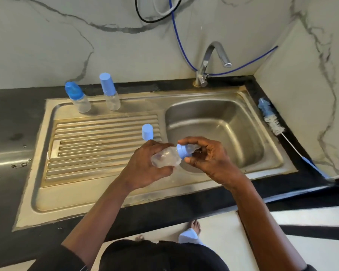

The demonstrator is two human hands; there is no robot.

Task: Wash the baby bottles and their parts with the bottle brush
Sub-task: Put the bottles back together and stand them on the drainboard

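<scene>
I grip the clear bottle (164, 158) in my left hand (143, 167) over the near edge of the sink (184, 184), its long axis pointing right, where the fingers (192, 141) of my right hand (210, 159) pinch its blue collar (181, 151), and the brush (272, 122) lies far right on the counter (278, 187), nearer that hand.

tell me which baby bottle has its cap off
The bottle held by the left hand and right hand; its teat is bare. The left back bottle and right back bottle are capped.

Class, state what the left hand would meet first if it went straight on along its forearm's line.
Probably the right hand, gripping the blue collar of the bottle; the sink basin lies beyond.
</scene>
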